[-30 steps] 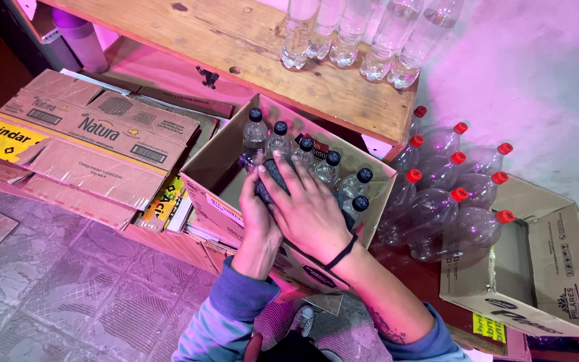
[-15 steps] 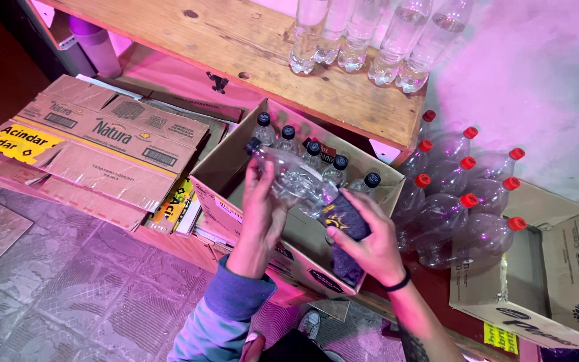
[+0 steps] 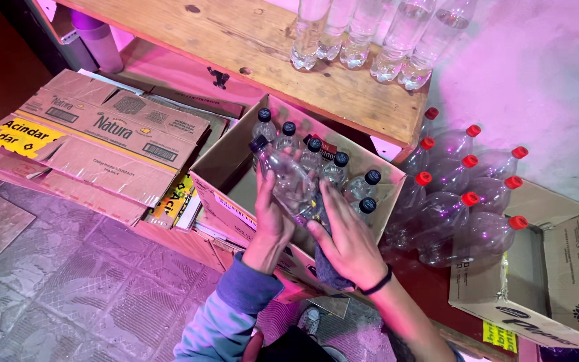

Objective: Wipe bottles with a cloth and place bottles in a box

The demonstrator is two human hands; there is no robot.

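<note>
The clear bottle (image 3: 288,175) is now lifted out of the open carton (image 3: 236,157) and lies tilted above it, where a moment ago both hands only reached inside. The left hand (image 3: 271,218) and right hand (image 3: 346,238) have fingers wrapped around it; a dark cloth hangs under the right palm.

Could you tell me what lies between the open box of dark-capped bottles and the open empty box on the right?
In the head view, a cluster of clear red-capped bottles lies between the bottle box and the empty box.
</note>
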